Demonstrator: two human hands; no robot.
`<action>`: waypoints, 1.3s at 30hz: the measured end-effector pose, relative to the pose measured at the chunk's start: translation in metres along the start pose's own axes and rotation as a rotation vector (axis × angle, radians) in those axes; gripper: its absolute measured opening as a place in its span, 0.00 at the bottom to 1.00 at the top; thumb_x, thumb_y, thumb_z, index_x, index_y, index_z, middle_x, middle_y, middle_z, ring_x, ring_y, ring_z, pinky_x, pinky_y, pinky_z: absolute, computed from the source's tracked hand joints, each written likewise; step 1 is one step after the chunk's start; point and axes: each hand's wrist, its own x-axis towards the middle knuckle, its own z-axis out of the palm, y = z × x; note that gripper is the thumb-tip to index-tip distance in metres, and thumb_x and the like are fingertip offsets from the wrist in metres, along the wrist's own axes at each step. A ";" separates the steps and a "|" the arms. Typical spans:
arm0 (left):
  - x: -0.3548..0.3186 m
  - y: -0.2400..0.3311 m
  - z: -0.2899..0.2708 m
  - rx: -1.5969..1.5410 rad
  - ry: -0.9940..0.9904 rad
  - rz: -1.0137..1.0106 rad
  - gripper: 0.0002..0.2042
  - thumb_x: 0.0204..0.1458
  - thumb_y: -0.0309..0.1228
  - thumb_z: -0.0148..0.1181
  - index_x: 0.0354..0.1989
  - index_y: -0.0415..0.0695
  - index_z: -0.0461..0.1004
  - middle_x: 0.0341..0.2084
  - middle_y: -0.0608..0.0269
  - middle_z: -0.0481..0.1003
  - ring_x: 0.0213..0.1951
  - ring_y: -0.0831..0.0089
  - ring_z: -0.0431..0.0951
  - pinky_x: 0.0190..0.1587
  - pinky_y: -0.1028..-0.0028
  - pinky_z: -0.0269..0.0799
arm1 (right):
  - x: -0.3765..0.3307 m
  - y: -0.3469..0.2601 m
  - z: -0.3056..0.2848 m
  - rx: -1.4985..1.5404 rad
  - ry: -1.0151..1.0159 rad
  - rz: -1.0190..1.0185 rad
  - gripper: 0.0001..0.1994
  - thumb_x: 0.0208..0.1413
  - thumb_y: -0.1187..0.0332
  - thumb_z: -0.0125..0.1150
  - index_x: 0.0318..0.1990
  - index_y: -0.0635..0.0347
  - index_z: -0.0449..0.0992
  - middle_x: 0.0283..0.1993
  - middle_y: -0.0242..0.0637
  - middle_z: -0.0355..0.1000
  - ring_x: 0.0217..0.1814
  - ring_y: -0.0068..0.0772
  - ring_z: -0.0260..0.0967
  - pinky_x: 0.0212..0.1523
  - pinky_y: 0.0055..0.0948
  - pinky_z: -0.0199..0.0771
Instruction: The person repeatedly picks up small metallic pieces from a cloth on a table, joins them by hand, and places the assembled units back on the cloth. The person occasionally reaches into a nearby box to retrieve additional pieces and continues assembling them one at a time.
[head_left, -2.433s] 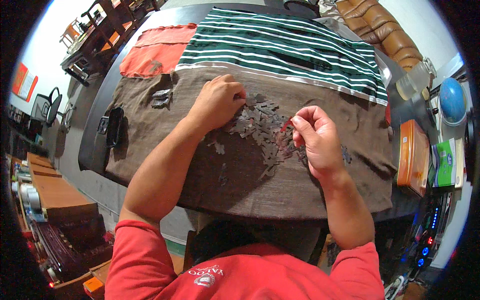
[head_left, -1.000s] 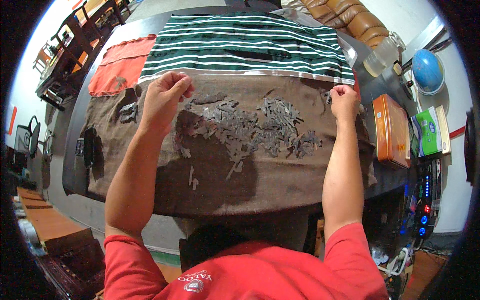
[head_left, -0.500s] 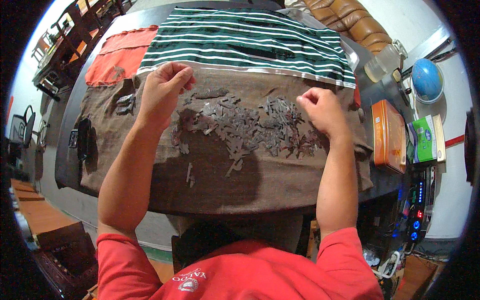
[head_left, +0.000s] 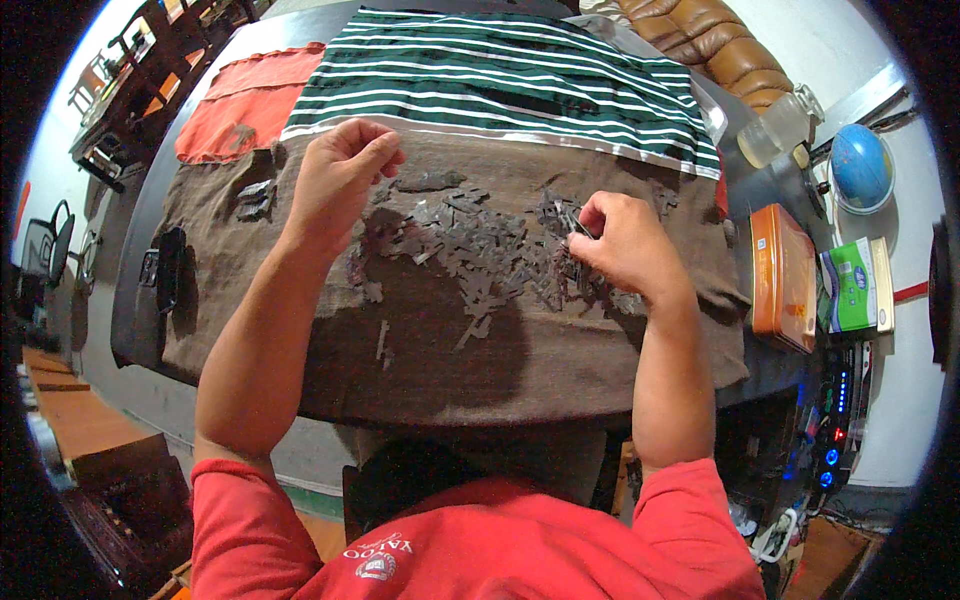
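A loose heap of small, flat dark grey strips (head_left: 470, 245) is spread over a brown cloth (head_left: 420, 370). My left hand (head_left: 345, 175) is held above the heap's left end, its fingers curled into a pinch; anything in them is too small to make out. Over the right part of the heap, my right hand (head_left: 630, 240) points its thumb and forefinger down at the strips, with the tips close together. Whether a strip is between those tips I cannot make out. A small bundle of similar strips (head_left: 255, 200) lies apart on the cloth, left of my left hand.
Beyond the brown cloth lie a green-and-white striped cloth (head_left: 500, 85) and an orange-red cloth (head_left: 245, 105). A black case (head_left: 171, 270) sits at the left edge. On the right are an orange tin (head_left: 782, 275), a plastic jug (head_left: 775, 135), a globe (head_left: 861, 167) and a green packet (head_left: 850, 284).
My right hand has moved left and slightly nearer me, onto the strips. My left hand stays pinched in nearly the same place. The whole view has shifted slightly.
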 end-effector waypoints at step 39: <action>-0.042 0.013 0.051 -0.254 -0.420 -0.448 0.12 0.55 0.26 0.64 0.47 0.35 0.75 0.35 0.56 0.82 0.35 0.72 0.82 0.35 0.76 0.76 | -0.007 -0.041 0.027 1.121 -0.084 0.025 0.05 0.60 0.73 0.60 0.41 0.65 0.77 0.31 0.31 0.75 0.28 0.18 0.70 0.30 0.17 0.72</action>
